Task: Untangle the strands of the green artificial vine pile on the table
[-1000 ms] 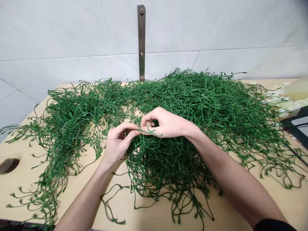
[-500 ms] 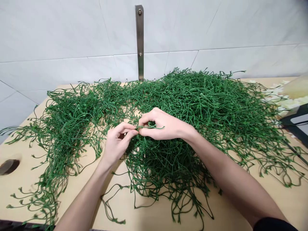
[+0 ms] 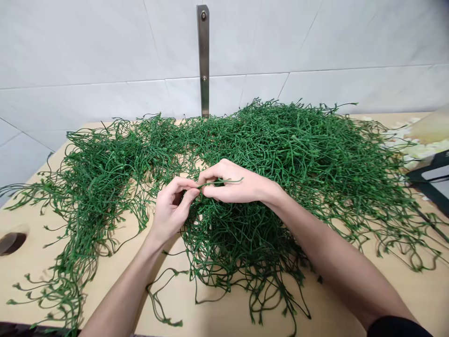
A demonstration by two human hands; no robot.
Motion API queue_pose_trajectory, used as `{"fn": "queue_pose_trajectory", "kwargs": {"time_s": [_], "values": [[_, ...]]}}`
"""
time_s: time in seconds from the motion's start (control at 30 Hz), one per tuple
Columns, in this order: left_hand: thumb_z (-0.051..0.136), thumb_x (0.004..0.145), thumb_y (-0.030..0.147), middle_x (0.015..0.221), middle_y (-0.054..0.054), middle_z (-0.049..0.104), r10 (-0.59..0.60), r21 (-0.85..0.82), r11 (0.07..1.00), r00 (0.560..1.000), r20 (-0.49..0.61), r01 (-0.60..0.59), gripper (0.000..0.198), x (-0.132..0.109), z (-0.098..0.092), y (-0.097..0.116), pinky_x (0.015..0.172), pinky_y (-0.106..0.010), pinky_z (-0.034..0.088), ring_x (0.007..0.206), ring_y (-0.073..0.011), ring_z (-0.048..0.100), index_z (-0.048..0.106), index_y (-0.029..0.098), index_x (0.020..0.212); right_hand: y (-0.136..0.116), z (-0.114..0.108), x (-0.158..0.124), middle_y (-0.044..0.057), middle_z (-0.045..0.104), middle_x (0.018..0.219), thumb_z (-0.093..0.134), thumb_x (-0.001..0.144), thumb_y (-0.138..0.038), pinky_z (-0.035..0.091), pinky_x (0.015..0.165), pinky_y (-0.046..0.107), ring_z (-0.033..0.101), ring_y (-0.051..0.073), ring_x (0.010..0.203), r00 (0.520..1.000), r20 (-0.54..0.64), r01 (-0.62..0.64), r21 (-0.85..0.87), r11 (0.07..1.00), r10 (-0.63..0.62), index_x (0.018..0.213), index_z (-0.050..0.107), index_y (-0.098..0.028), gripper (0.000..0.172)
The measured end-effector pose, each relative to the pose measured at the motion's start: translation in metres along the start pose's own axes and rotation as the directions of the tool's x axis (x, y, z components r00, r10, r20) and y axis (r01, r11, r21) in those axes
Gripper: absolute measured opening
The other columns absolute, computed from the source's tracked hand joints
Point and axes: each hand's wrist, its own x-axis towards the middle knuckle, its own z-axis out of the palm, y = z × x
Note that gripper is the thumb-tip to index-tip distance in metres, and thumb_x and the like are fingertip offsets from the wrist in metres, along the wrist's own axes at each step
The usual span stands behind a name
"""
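Between the fingertips of both hands is a thin green artificial stem [image 3: 228, 181], its free end sticking out to the right across my right hand [image 3: 231, 183]. My left hand [image 3: 173, 201] pinches the stem's other end between thumb and index finger. The right thumb and fingers close on it just beside the left fingertips, nearly touching them. Below and behind both hands lies a tangled heap of the same green plastic stems [image 3: 245, 234], many with small forked tips. The stem's pinched end is hidden by the fingers.
A larger pile of green stems [image 3: 298, 135] runs along the back, with another bunch [image 3: 98, 187] at left. White flowers [image 3: 414, 150] and a black-framed object [image 3: 431, 178] are at right. A metal strip [image 3: 204, 61] stands against the tiled wall. A round hole [image 3: 12, 243] marks the tabletop.
The stem's free end has tilted up slightly and reaches a little further right. Both hands stay nearly in place, still pinching it.
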Motion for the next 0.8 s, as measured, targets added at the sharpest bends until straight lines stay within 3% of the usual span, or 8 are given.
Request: {"fn": "queue_pose_trajectory", "kwargs": {"time_s": [0.1, 0.27, 0.43, 0.57, 0.67, 0.8], "values": [[0.062, 0.089, 0.036, 0.064, 0.002, 0.059, 0.01, -0.006, 1.0, 1.0, -0.015, -0.01, 0.018, -0.002, 0.003, -0.002, 0.051, -0.021, 0.039, 0.055, -0.0095, 0.05, 0.061, 0.019, 0.083, -0.002, 0.0, 0.0, -0.006, 0.031, 0.055, 0.046, 0.081, -0.019, 0.022, 0.052, 0.024, 0.027, 0.007, 0.053, 0.998, 0.059, -0.007, -0.001, 1.0, 0.007, 0.061, 0.045, -0.017, 0.02], [0.057, 0.091, 0.047, 0.062, 0.004, 0.049, -0.012, -0.055, 0.998, 0.999, -0.043, 0.01, 0.028, -0.005, 0.007, 0.001, 0.051, -0.022, 0.035, 0.053, -0.0093, 0.041, 0.059, 0.019, 0.085, -0.003, -0.002, -0.001, -0.007, 0.026, 0.055, 0.048, 0.083, -0.018, 0.024, 0.055, 0.024, 0.025, 0.006, 0.053, 0.99, 0.083, 0.117, -0.023, 0.993, -0.115, 0.058, 0.039, -0.017, 0.027], [0.06, 0.089, 0.048, 0.069, 0.001, 0.054, -0.08, -0.18, 0.98, 0.996, 0.037, 0.085, 0.028, -0.003, 0.003, 0.0, 0.054, -0.023, 0.036, 0.057, -0.0103, 0.045, 0.061, 0.02, 0.089, 0.001, -0.004, 0.0, -0.003, 0.054, 0.061, 0.046, 0.084, -0.016, 0.035, 0.057, 0.022, 0.045, 0.008, 0.055, 0.989, 0.126, 0.069, 0.089, 0.994, -0.08, 0.068, 0.058, -0.014, 0.02], [0.059, 0.089, 0.05, 0.072, -0.001, 0.057, -0.113, -0.295, 0.943, 0.982, 0.152, 0.154, 0.03, 0.001, -0.004, -0.006, 0.057, -0.025, 0.04, 0.058, -0.0111, 0.049, 0.061, 0.02, 0.087, 0.002, -0.006, 0.001, 0.0, 0.062, 0.067, 0.045, 0.087, -0.018, 0.041, 0.064, 0.023, 0.055, 0.01, 0.063, 0.988, 0.15, 0.018, 0.167, 0.986, -0.043, 0.073, 0.063, -0.013, 0.024], [0.072, 0.079, 0.05, 0.073, -0.001, 0.059, -0.066, -0.357, 0.921, 0.964, 0.259, 0.159, 0.033, 0.003, -0.008, -0.004, 0.06, -0.024, 0.043, 0.065, -0.0131, 0.057, 0.059, 0.019, 0.084, 0.002, -0.007, 0.001, 0.001, 0.064, 0.069, 0.046, 0.087, -0.018, 0.043, 0.069, 0.024, 0.057, 0.011, 0.067, 0.99, 0.142, -0.002, 0.18, 0.984, -0.024, 0.072, 0.065, -0.013, 0.024], [0.09, 0.059, 0.026, 0.075, 0.0, 0.062, -0.068, -0.347, 0.921, 0.948, 0.311, 0.179, 0.038, 0.006, -0.01, 0.005, 0.064, -0.021, 0.045, 0.072, -0.0128, 0.06, 0.057, 0.018, 0.075, 0.004, -0.004, -0.001, 0.001, 0.063, 0.067, 0.048, 0.082, -0.019, 0.042, 0.066, 0.024, 0.054, 0.011, 0.063, 0.994, 0.085, 0.06, 0.143, 0.988, -0.072, 0.066, 0.064, -0.013, 0.024]]}}
